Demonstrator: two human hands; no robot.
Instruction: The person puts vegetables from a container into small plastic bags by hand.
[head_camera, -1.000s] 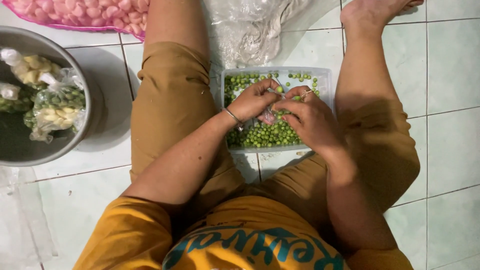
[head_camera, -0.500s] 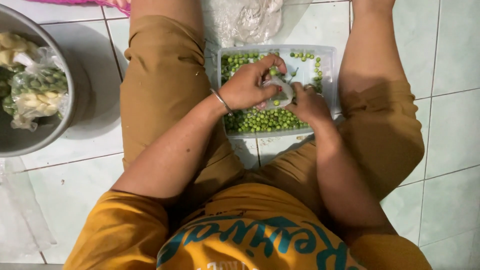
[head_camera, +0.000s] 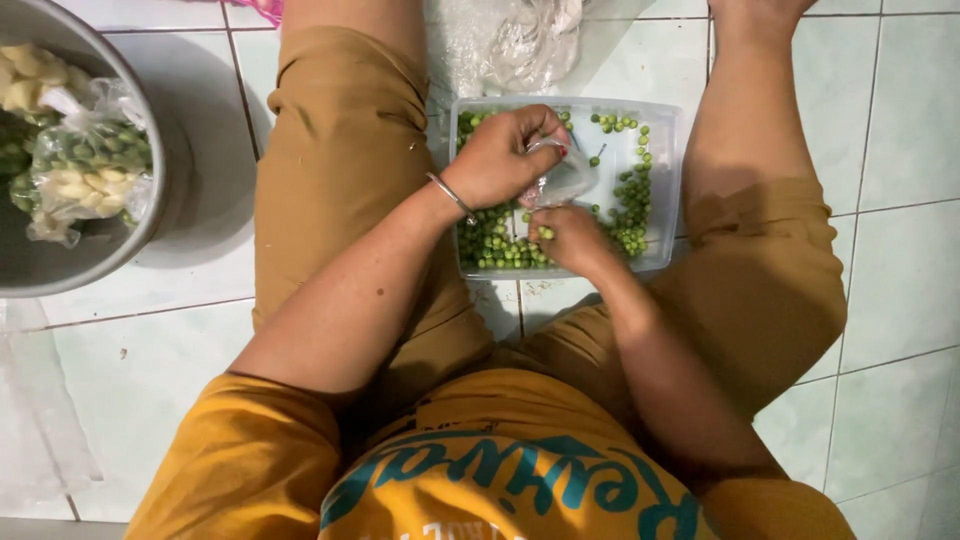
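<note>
A clear plastic tray (head_camera: 668, 150) of small green peas (head_camera: 630, 215) rests on the tiled floor between my legs. My left hand (head_camera: 500, 155), with a thin bangle at the wrist, pinches the top of a small clear plastic bag (head_camera: 562, 178) above the tray. My right hand (head_camera: 568, 238) sits just below the bag, fingers curled over the peas at the tray's near side, touching them. Whether it holds peas is hidden by the fingers.
A large metal bowl (head_camera: 130, 240) at the left holds several filled clear bags of green and pale pieces (head_camera: 85, 165). A crumpled clear plastic bag (head_camera: 520, 40) lies beyond the tray. My legs flank the tray on both sides.
My left hand has lifted the small bag higher and further from me. My right hand has dropped from beside the bag down to the peas near the tray's front edge.
</note>
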